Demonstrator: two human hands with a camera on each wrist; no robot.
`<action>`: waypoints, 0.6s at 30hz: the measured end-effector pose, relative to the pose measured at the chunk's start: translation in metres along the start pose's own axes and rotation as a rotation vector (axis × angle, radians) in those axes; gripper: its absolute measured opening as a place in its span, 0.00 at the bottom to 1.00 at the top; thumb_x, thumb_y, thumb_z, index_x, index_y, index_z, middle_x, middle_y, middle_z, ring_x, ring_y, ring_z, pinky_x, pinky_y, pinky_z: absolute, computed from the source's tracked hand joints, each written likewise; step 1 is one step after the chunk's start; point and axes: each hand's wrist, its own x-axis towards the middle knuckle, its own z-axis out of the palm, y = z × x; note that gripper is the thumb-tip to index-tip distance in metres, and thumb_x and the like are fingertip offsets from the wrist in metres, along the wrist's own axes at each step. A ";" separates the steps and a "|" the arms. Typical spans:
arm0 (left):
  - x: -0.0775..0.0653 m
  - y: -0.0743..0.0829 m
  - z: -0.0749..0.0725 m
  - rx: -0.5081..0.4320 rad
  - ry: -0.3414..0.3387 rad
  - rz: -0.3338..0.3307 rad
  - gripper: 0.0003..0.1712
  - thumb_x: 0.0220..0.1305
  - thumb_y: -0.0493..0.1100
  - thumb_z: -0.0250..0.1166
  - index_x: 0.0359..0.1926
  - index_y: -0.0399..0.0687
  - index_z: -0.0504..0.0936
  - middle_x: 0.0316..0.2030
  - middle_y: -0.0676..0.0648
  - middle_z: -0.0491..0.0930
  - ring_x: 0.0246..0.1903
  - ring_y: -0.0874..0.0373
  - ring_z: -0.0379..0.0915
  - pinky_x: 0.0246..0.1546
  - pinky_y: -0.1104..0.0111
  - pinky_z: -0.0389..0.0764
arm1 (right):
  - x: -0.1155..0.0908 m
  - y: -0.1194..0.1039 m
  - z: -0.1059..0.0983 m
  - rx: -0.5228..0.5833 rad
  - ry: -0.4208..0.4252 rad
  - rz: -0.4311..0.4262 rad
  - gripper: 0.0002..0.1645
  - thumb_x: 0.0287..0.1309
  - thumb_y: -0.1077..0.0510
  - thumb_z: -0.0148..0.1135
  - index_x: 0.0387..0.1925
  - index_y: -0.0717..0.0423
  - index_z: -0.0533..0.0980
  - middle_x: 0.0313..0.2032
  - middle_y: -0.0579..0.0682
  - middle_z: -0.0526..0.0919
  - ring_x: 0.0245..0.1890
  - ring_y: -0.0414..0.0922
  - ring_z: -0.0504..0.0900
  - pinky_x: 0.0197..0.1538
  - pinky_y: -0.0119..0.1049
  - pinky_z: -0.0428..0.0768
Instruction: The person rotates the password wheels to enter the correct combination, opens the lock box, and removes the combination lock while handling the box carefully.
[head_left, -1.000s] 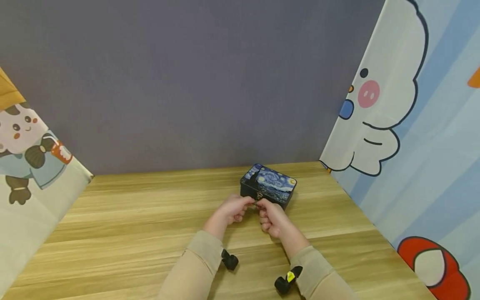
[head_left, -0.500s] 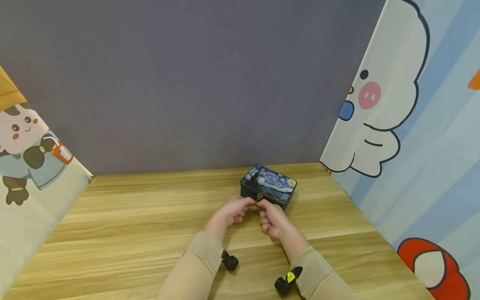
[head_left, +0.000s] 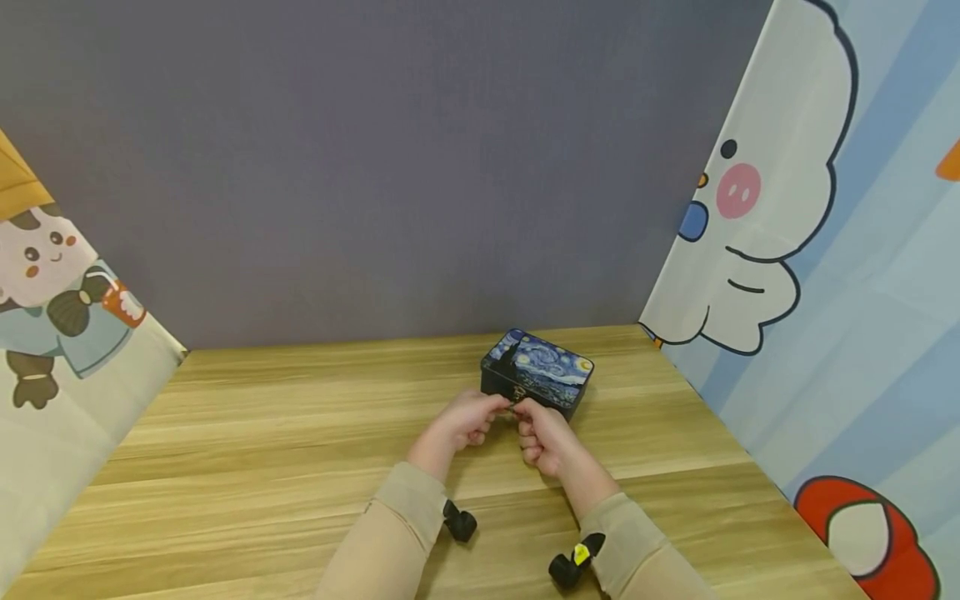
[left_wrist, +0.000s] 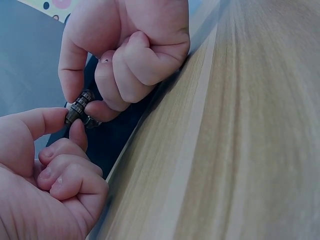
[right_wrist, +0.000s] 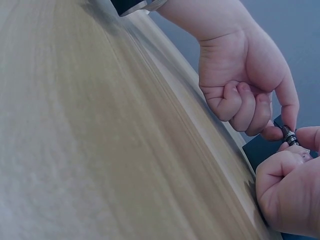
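Observation:
A dark tin box (head_left: 543,367) with a swirling blue night-sky painting on its lid rests at the back of the table, lid down. At its front, below a brass-coloured clasp (head_left: 519,392), both hands meet. Between their fingertips is a small dark combination lock (left_wrist: 79,104) with rings of digits. My left hand (head_left: 468,417) pinches one end with thumb and forefinger. From the other side, my right hand (head_left: 546,437) pinches the opposite end. The remaining fingers of both hands are curled in. In the right wrist view the lock (right_wrist: 290,136) is partly hidden by fingers.
The wood-grain table (head_left: 300,433) runs up to a grey back wall (head_left: 375,167). Cartoon-printed sheets flank it, one at left (head_left: 75,317) and one at right (head_left: 862,333). Black wrist cameras stick out beside both sleeves.

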 end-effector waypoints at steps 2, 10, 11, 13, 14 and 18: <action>0.000 0.000 0.000 -0.005 0.000 -0.002 0.13 0.62 0.45 0.66 0.29 0.41 0.76 0.13 0.57 0.57 0.12 0.64 0.49 0.13 0.73 0.54 | 0.000 0.000 0.000 0.001 0.003 0.006 0.10 0.59 0.55 0.58 0.26 0.51 0.67 0.14 0.39 0.55 0.12 0.34 0.52 0.15 0.26 0.51; -0.001 0.001 0.001 -0.014 -0.003 -0.002 0.13 0.62 0.45 0.66 0.29 0.41 0.76 0.13 0.57 0.56 0.12 0.64 0.48 0.12 0.73 0.54 | -0.001 -0.001 0.001 -0.002 -0.007 0.001 0.10 0.59 0.55 0.59 0.27 0.51 0.68 0.14 0.39 0.55 0.12 0.34 0.52 0.15 0.26 0.51; -0.001 0.001 0.001 -0.012 -0.002 -0.003 0.13 0.62 0.45 0.66 0.29 0.41 0.76 0.13 0.57 0.56 0.12 0.64 0.48 0.12 0.73 0.54 | -0.002 -0.001 0.001 -0.004 -0.009 0.000 0.10 0.59 0.54 0.58 0.27 0.51 0.68 0.14 0.39 0.55 0.12 0.34 0.52 0.15 0.26 0.51; -0.001 0.001 0.001 -0.010 -0.002 -0.004 0.13 0.62 0.46 0.66 0.29 0.41 0.76 0.13 0.57 0.56 0.12 0.64 0.49 0.12 0.73 0.54 | -0.002 -0.001 0.000 -0.004 -0.009 0.000 0.10 0.60 0.54 0.58 0.26 0.51 0.68 0.14 0.39 0.54 0.12 0.34 0.51 0.15 0.26 0.50; -0.001 0.001 0.001 -0.009 -0.003 -0.003 0.13 0.62 0.46 0.66 0.29 0.41 0.76 0.13 0.57 0.56 0.12 0.64 0.49 0.12 0.73 0.54 | -0.002 -0.001 0.000 -0.005 -0.009 -0.001 0.10 0.60 0.54 0.58 0.26 0.51 0.68 0.14 0.39 0.54 0.12 0.34 0.51 0.15 0.26 0.50; -0.002 0.001 0.002 -0.014 -0.002 -0.002 0.13 0.62 0.46 0.66 0.28 0.41 0.76 0.13 0.57 0.56 0.12 0.64 0.48 0.13 0.73 0.53 | -0.002 -0.001 0.000 -0.001 -0.011 0.002 0.10 0.59 0.54 0.58 0.26 0.51 0.68 0.14 0.39 0.54 0.12 0.34 0.51 0.15 0.26 0.50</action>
